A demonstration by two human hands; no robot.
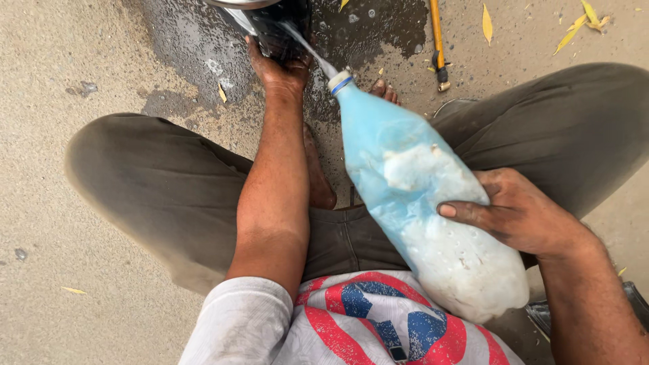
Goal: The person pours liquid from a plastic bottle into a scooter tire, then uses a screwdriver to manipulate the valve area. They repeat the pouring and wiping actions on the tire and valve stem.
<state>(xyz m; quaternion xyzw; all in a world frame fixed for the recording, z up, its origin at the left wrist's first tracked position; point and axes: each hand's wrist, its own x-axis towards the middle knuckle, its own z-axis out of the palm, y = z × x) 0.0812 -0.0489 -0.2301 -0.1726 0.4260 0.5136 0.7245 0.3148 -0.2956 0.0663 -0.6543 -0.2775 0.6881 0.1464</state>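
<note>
We see the right hand [517, 215] wrapped around the body of a pale blue plastic bottle [419, 196], thumb pressed across its front, tilting its neck forward so that a thin water jet [312, 49] leaves the mouth. The left arm is stretched straight forward, and the left hand [280, 66] grips the lower edge of a dark wet object [274, 23] above the wet ground [182, 47].

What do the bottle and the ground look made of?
Bottle: thin, translucent blue plastic, dented where the right hand squeezes it, foamy inside. Ground: rough, gritty concrete or packed sand, matte, dark where wet.
</note>
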